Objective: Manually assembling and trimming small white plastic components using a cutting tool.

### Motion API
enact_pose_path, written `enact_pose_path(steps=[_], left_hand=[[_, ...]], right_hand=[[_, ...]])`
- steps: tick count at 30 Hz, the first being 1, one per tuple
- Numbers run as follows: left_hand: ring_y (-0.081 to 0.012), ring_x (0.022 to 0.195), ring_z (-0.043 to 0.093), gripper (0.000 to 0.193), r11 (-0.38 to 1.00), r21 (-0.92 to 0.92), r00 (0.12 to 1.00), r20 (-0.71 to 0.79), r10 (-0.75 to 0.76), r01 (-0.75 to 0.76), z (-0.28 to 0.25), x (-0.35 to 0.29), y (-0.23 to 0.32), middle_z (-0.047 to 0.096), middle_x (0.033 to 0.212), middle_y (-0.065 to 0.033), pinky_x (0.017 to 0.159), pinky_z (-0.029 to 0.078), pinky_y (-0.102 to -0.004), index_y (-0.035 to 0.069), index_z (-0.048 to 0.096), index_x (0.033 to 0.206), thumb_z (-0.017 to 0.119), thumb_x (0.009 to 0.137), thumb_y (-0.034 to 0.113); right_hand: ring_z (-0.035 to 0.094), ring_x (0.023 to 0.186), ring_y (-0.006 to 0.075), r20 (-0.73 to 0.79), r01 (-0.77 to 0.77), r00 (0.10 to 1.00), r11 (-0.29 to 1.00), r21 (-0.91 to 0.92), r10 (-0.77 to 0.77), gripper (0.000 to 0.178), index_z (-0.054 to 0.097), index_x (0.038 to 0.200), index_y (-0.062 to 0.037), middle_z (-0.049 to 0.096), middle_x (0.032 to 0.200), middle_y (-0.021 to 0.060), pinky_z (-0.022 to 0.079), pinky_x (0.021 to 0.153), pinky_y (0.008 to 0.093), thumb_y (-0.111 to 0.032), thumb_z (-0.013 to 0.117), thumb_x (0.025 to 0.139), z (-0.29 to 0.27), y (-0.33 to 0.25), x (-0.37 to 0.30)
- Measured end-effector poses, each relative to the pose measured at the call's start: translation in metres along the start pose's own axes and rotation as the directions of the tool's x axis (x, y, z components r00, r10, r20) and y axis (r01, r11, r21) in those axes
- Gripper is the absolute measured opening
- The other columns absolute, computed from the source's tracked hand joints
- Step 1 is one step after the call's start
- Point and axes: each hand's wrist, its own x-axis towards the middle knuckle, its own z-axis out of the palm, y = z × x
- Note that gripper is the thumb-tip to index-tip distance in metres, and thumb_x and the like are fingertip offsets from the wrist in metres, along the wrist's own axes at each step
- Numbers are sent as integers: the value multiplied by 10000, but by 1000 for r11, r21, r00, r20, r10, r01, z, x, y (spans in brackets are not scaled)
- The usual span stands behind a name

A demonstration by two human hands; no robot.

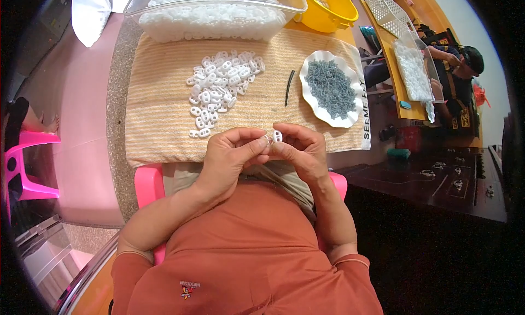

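Observation:
Close to my body, at the near edge of the towel, my two hands meet. Between thumb and forefinger my right hand [299, 151] pinches a small white oval plastic piece with two holes [277, 136]. Beside it, my left hand [236, 154] is closed in a pinch on a small whitish piece [267, 139], mostly covered by the fingertips. A heap of the same white two-hole pieces [216, 85] lies on the towel beyond my left hand. Past my right hand sits a white wavy-rimmed plate [306, 99] full of small grey parts, too fine to make out singly.
A thin black rod [289, 88] lies on the striped towel [158, 96]. At the far edge stand a clear tub [219, 12] of white pieces and a yellow basin [328, 17]. Another person [459, 74] sits at a table on the right; a pink stool [33, 167] is left.

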Motion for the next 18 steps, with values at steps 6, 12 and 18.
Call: enact_pose_path(steps=[6, 12, 18], left_hand=[[-115, 760, 645, 164, 1000, 15, 1000, -1, -2, 2, -1, 0, 0, 671, 911, -74, 711, 560, -238, -2, 630, 1023, 643, 875, 67], [-112, 754, 642, 156, 1000, 14, 1000, -5, -4, 4, -1, 0, 0, 669, 893, -68, 701, 556, -235, -3, 632, 1015, 641, 877, 69], [-112, 756, 643, 162, 1000, 7, 1000, -3, -14, 14, -3, 1, -2, 669, 884, -67, 702, 553, -233, 1, 632, 1020, 644, 874, 71]], right_hand=[[659, 883, 192, 19, 6, 1000, 1000, 8, -7, 343, 568, 1172, 69, 658, 986, 144, 552, 786, 297, 62, 632, 835, 1, 0, 0], [652, 889, 181, 25, 32, 999, 998, -51, -31, 317, 575, 1158, 66, 650, 991, 125, 553, 789, 294, 45, 630, 846, 2, 0, -1], [647, 880, 163, 31, 50, 998, 994, -98, -47, 294, 583, 1147, 53, 650, 991, 108, 552, 785, 282, 25, 627, 857, 1, 3, 0]])
